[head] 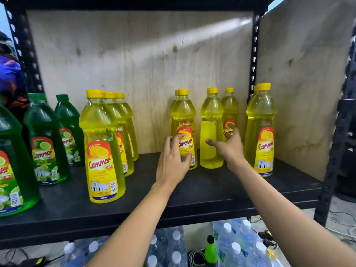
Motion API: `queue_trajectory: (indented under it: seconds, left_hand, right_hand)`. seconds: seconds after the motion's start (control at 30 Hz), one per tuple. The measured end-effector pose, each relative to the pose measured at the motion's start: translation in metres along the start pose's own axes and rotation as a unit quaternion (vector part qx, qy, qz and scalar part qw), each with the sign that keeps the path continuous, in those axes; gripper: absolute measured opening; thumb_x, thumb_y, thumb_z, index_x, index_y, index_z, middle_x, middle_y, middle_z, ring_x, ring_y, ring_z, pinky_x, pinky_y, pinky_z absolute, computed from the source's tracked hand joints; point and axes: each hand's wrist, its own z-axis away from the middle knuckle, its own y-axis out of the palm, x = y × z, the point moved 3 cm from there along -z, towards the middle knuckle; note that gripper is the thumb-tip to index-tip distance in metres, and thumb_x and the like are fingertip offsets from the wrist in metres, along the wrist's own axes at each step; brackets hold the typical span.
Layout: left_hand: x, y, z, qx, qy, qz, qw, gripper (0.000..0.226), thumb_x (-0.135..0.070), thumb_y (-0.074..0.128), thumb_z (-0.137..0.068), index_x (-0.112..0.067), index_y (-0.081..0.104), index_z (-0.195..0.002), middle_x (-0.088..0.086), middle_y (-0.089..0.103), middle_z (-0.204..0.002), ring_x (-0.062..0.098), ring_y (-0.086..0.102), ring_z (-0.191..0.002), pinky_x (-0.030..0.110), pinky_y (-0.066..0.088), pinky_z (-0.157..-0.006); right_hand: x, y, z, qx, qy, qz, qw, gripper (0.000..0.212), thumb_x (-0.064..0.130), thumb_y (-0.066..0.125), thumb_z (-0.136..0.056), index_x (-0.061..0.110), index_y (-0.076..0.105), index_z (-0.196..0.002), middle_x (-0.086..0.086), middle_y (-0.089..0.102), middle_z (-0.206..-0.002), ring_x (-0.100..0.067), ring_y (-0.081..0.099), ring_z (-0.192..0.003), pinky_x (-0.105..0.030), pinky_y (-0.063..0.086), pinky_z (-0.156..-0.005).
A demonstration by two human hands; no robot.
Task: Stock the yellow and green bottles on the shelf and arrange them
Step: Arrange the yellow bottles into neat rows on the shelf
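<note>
Yellow lemon bottles and green lime bottles stand on a black shelf (212, 191). My left hand (172, 160) wraps around the label of a yellow bottle (184, 112) in the middle, with another close behind it. My right hand (230, 149) has its fingers spread. Its thumb is against a yellow bottle with its label turned away (211, 116), and its fingers reach the yellow bottle behind (229, 106). A row of three yellow bottles (104, 132) stands further left. Two more yellow bottles (261, 120) stand at the right. Three green bottles (45, 132) line the left end.
A plywood back panel (144, 54) and side panel (304, 74) close in the shelf. Black metal uprights (254, 54) frame it. Below the shelf sit several packed clear water bottles (233, 249) and a green-capped bottle (211, 249). A person's sleeve (9, 74) shows at the far left.
</note>
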Motion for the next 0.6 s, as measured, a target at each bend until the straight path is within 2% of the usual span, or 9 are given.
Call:
queue_trajectory:
  seconds: [0.1, 0.2, 0.3, 0.4, 0.6]
  left_hand:
    - [-0.006, 0.005, 0.002, 0.025, 0.045, 0.007, 0.999, 0.043, -0.031, 0.065, -0.093, -0.026, 0.047, -0.132, -0.006, 0.044, -0.122, 0.011, 0.055, -0.107, 0.031, 0.054, -0.088]
    - [-0.004, 0.008, 0.001, 0.041, 0.047, 0.022, 0.998, 0.038, -0.030, 0.064, -0.094, -0.025, 0.051, -0.130, -0.007, 0.048, -0.119, 0.009, 0.056, -0.101, 0.032, 0.055, -0.089]
    - [-0.001, 0.008, 0.000, 0.052, 0.041, 0.054, 0.996, 0.034, -0.028, 0.064, -0.095, -0.026, 0.054, -0.127, -0.009, 0.051, -0.114, 0.006, 0.059, -0.094, 0.032, 0.058, -0.084]
    - [-0.007, 0.004, 0.002, 0.050, 0.037, 0.083, 0.995, 0.029, -0.024, 0.065, -0.094, -0.024, 0.059, -0.123, -0.011, 0.054, -0.108, 0.004, 0.063, -0.089, 0.028, 0.058, -0.079]
    - [-0.013, 0.000, 0.008, 0.058, -0.020, 0.147, 0.987, 0.023, -0.025, 0.070, -0.092, -0.021, 0.069, -0.115, -0.008, 0.066, -0.107, 0.000, 0.068, -0.084, 0.020, 0.059, -0.073]
  right_hand:
    - [-0.009, 0.006, -0.006, 0.057, 0.039, -0.032, 0.997, 0.107, 0.032, 0.094, -0.061, 0.029, 0.033, -0.150, -0.005, 0.048, -0.148, -0.029, 0.043, -0.137, -0.050, 0.044, -0.108]
    - [-0.012, 0.006, -0.006, 0.082, 0.029, -0.024, 0.996, 0.104, 0.034, 0.091, -0.066, 0.025, 0.033, -0.152, -0.007, 0.045, -0.151, -0.030, 0.039, -0.141, -0.047, 0.042, -0.109]
    - [-0.010, 0.002, -0.003, 0.071, -0.007, 0.014, 0.997, 0.097, 0.037, 0.087, -0.071, 0.019, 0.035, -0.151, -0.008, 0.048, -0.149, -0.031, 0.039, -0.141, -0.044, 0.041, -0.108]
    - [-0.004, -0.003, 0.006, 0.055, -0.032, 0.049, 0.997, 0.094, 0.039, 0.085, -0.074, 0.016, 0.036, -0.151, -0.010, 0.049, -0.148, -0.033, 0.040, -0.140, -0.045, 0.041, -0.108]
    - [0.005, -0.022, 0.034, 0.064, -0.055, 0.062, 0.994, 0.094, 0.044, 0.083, -0.074, 0.018, 0.036, -0.151, -0.007, 0.052, -0.146, -0.032, 0.044, -0.138, -0.046, 0.044, -0.108]
